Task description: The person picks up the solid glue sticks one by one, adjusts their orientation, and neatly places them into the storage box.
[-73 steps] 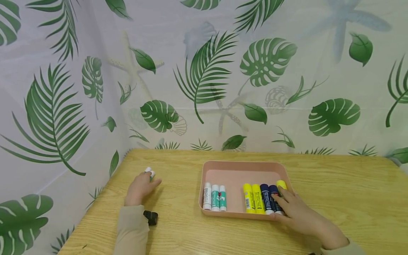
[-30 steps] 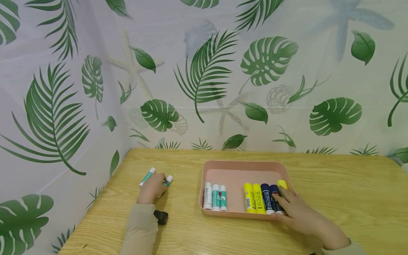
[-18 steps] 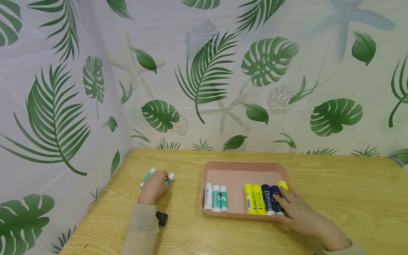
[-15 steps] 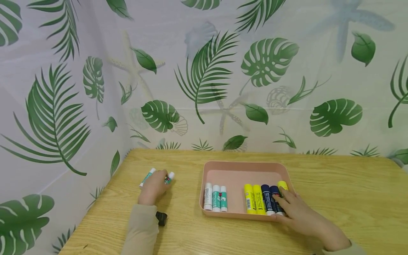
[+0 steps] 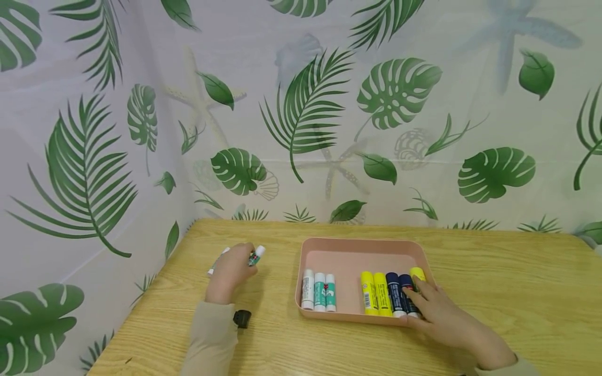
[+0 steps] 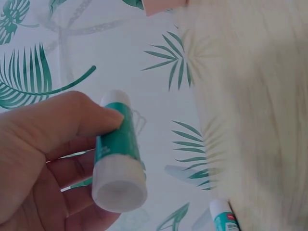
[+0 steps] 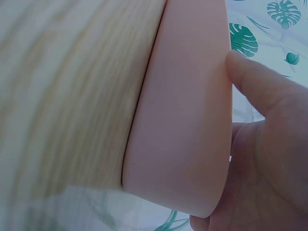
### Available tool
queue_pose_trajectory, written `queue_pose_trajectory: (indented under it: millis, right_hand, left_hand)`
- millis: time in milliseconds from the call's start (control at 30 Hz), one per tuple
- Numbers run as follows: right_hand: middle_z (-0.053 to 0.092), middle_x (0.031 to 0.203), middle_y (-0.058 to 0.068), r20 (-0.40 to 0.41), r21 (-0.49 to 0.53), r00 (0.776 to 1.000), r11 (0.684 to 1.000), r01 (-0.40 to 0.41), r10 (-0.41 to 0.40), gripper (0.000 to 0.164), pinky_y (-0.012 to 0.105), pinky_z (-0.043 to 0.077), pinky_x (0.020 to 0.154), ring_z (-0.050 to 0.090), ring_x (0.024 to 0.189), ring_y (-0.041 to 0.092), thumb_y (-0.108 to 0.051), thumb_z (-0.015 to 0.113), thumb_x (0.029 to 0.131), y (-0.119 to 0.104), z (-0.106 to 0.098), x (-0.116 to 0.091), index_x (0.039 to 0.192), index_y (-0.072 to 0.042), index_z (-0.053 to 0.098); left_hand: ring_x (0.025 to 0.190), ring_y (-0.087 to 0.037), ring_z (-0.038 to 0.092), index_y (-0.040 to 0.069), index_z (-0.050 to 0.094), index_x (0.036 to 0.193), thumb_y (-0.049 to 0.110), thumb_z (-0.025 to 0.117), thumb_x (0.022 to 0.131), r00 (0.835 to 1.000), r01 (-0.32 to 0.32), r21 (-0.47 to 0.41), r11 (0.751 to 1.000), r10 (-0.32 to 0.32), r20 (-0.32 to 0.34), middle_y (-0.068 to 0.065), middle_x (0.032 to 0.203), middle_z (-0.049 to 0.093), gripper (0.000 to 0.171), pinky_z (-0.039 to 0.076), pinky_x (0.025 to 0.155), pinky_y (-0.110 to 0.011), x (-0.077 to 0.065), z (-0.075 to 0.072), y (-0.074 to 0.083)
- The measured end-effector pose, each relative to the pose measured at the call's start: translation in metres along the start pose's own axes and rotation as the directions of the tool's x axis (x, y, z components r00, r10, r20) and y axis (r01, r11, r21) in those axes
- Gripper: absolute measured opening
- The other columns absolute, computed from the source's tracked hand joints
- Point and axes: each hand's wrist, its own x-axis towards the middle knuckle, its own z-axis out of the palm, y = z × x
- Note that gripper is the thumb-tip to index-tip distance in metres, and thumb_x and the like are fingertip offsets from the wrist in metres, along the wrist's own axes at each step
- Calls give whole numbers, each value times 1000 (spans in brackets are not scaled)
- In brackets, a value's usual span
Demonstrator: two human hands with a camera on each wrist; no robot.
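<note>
My left hand (image 5: 230, 271) pinches a green-and-white glue stick (image 6: 118, 139) between thumb and fingers, its white end toward the left wrist camera. Another green-and-white glue stick (image 6: 224, 217) lies on the table, partly hidden behind that hand in the head view. My right hand (image 5: 444, 316) rests at the near right corner of a pink tray (image 5: 348, 261), thumb on the front rim and fingers spread over a yellow glue stick (image 5: 416, 272) and a navy one (image 5: 405, 282). In the right wrist view the thumb touches the rim.
At the tray's left end lie a white glue stick (image 5: 308, 290) and two green-and-white glue sticks (image 5: 325, 293). Two yellow sticks (image 5: 375, 293) and another navy stick (image 5: 395, 292) lie right of the tray's middle. A leaf-print sheet (image 5: 324, 115) hangs behind the wooden table (image 5: 291, 344).
My left hand has moved right, revealing two green-and-white glue sticks, then taken hold of the right-hand one and moved slightly away and to the right with it. My right hand has stayed put.
</note>
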Motion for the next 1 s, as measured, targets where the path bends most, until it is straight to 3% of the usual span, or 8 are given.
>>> queue_pose_trajectory:
  millis: [400, 733, 1000]
  right_hand:
    - [23, 136, 31, 5, -9, 1000, 1000, -10, 10, 71, 60, 15, 96, 19, 122, 49, -52, 49, 83, 1, 1, 1, 126, 5, 44]
    - [21, 136, 31, 14, -3, 1000, 1000, -18, 18, 72, 60, 14, 96, 18, 122, 49, -53, 49, 83, 1, 0, 1, 126, 5, 44]
    - [22, 135, 32, 5, -13, 1000, 1000, 10, -10, 68, 60, 15, 95, 19, 122, 49, -48, 51, 84, 2, 1, 1, 127, 5, 43]
  left_hand:
    - [61, -13, 49, 0, 58, 102, 10, 69, 75, 999, -31, 4, 999, 31, 19, -5, 81, 57, 31, 41, 51, -27, -6, -8, 26]
    - [57, -14, 42, 3, 57, 88, 9, 66, 74, 998, -57, -16, 998, 57, 1, 0, 68, 48, 18, 36, 50, -27, -4, -6, 49]
    - [54, -13, 41, 6, 55, 79, 9, 66, 74, 996, -90, -72, 993, 89, -12, 1, 63, 46, 12, 36, 48, -25, 0, -1, 76]
